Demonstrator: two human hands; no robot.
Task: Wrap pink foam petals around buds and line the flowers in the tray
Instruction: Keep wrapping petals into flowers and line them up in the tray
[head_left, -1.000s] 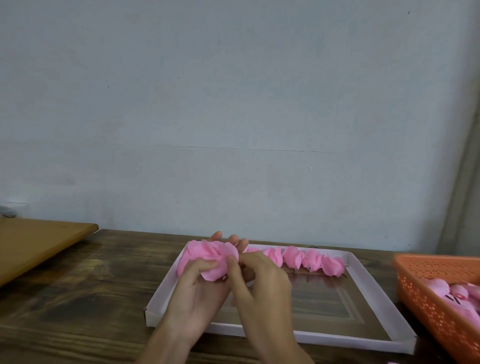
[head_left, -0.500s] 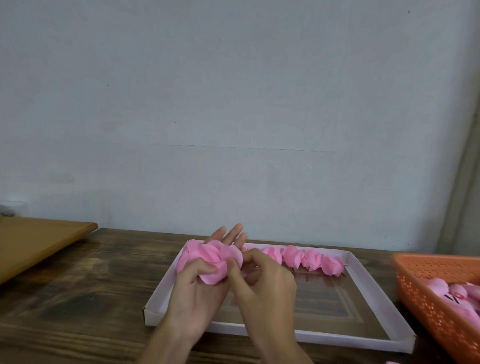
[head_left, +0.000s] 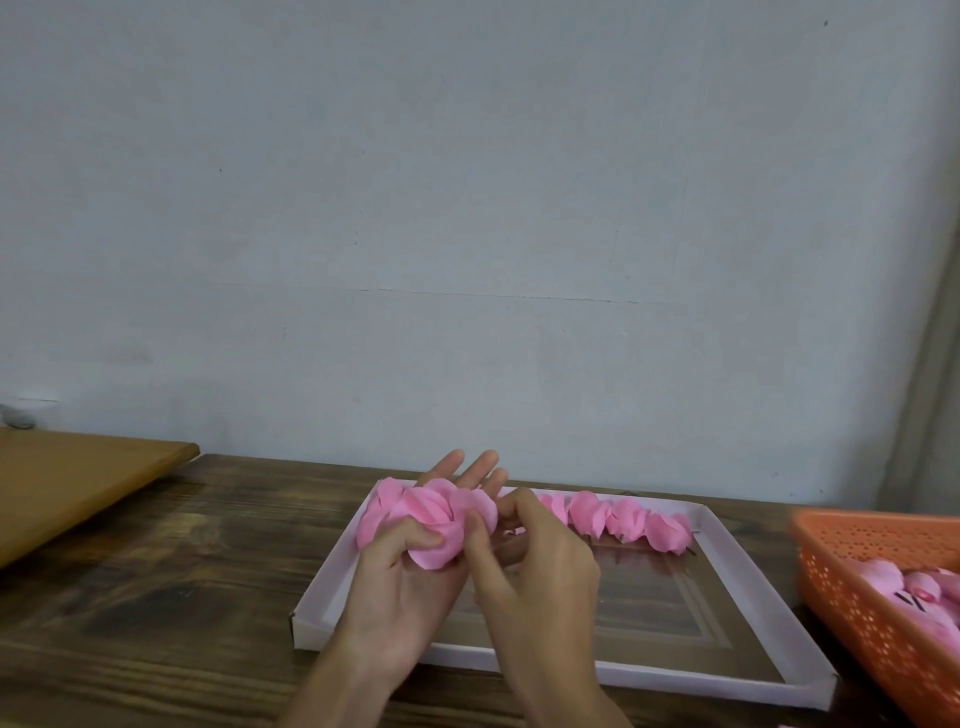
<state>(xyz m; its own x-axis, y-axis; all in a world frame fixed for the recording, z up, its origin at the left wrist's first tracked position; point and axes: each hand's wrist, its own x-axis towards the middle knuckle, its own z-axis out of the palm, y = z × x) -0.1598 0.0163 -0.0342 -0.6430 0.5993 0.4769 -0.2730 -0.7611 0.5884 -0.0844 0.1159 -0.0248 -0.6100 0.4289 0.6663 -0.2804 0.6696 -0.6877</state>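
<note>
Pale grey-blue wall (head_left: 467, 208) rises behind a dark wooden table (head_left: 182, 571). Left hand (head_left: 400, 597) lies palm up with fingers stretched out, its thumb pressing a pink foam flower (head_left: 431, 519) into the palm. Right hand (head_left: 540, 571) pinches the flower's outer petal between thumb and forefinger. Beneath both hands sits a white tray (head_left: 675, 677); a row of finished flowers (head_left: 623, 519) lines its far edge, just beyond the right hand. Well right of that hand stands an orange basket (head_left: 857, 597) holding pink pieces.
</note>
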